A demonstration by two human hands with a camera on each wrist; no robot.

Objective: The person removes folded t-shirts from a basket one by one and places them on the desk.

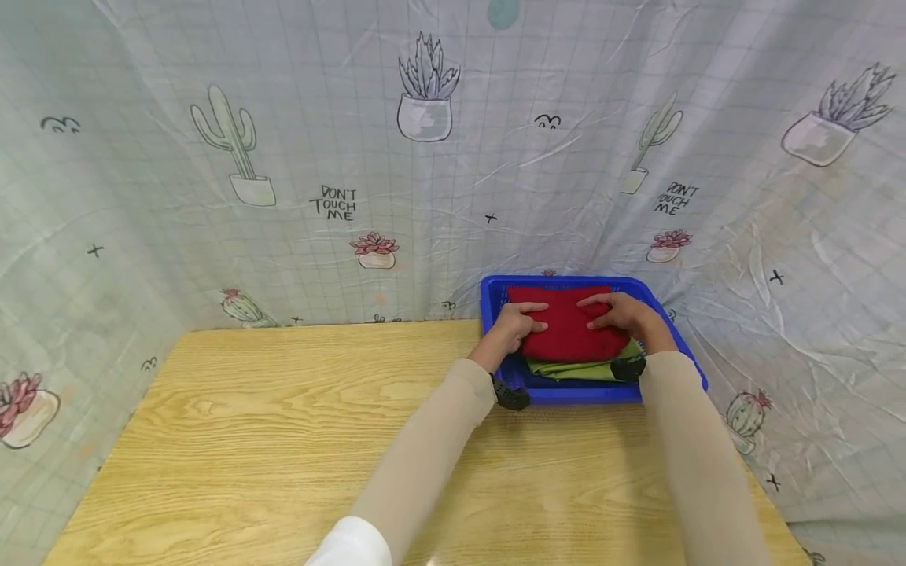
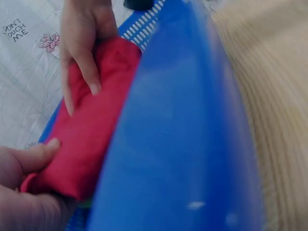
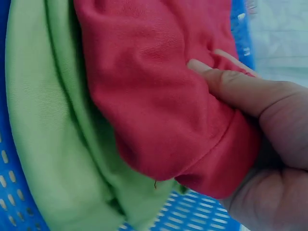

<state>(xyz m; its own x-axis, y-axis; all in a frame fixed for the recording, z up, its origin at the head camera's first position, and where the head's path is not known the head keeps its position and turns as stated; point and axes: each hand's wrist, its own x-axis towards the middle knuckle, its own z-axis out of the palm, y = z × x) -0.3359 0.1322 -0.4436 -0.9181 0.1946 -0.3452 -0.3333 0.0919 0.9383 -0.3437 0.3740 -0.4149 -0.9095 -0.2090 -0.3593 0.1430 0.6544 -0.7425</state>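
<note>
The red cloth [image 1: 566, 330] lies folded inside the blue basket [image 1: 495, 292], on top of a green cloth [image 1: 580, 369]. The basket stands at the far right part of the bench [image 1: 283, 424], close against the printed curtain [image 1: 283, 157].

Both hands are on the red cloth, one at each end. Its long axis runs from left to right across the basket, so the left hand [image 1: 520, 321] has the left end and the right hand [image 1: 617, 312] has the right end. Neither hand is nearer; they are about equally placed.

In the left wrist view the left thumb lies on the red cloth's end and the palm is curled under it, so this hand pinches the cloth. In the right wrist view the right thumb presses on top and the palm wraps the corner of the fold, so this hand grips it also. The green cloth sticks out from under the red one on the side nearer the person.
</note>
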